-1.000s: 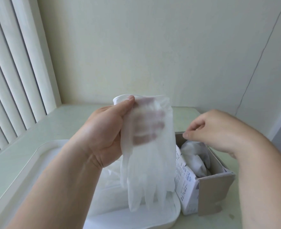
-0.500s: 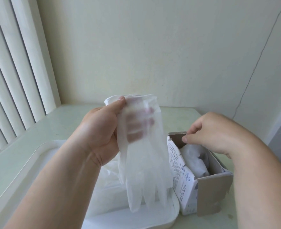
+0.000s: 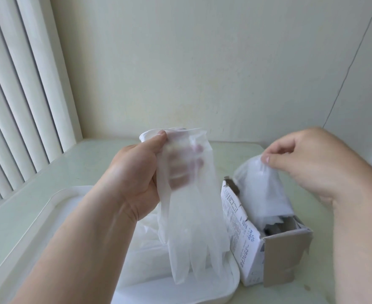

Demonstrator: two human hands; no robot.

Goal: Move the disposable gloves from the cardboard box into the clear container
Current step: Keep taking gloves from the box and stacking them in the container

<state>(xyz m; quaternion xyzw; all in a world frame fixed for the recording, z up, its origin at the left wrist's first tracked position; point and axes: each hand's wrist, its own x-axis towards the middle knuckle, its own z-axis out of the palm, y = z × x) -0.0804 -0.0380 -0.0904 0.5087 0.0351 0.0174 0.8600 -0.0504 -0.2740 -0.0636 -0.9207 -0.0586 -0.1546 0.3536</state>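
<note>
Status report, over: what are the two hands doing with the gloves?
Left hand grips gloves hanging over clear container. Right hand pinches another glove, partly out of cardboard box. Nothing in the way.

I'm at a pale green table (image 3: 93,163) in a corner: cream wall (image 3: 180,73) right behind it, white vertical blinds (image 3: 16,95) along its left edge, thin dark line (image 3: 342,84) climbing the wall above its right end. Soft daylight.

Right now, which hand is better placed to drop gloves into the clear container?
Left: the left hand holds translucent gloves hanging above the clear plastic container; the right hand pinches another glove over the cardboard box.
</note>
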